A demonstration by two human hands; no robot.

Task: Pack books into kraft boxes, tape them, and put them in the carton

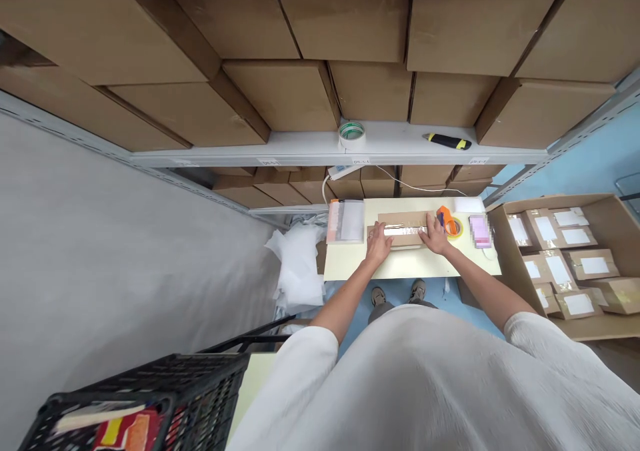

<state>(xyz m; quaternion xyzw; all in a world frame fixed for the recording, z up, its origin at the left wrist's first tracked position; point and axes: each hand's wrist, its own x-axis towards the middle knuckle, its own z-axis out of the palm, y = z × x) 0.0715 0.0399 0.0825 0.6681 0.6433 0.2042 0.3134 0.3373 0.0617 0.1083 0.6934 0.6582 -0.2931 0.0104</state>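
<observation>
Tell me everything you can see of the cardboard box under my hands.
The box is brown, long and low, and looks like plain cardboard. A shiny, pale strip runs lengthwise along its top, probably tape, though glare hides the detail. It lies flat on the pale yellow table, its long side running left to right. The left hand rests on its left end, the right hand on its right end. Its contents cannot be seen.
</observation>
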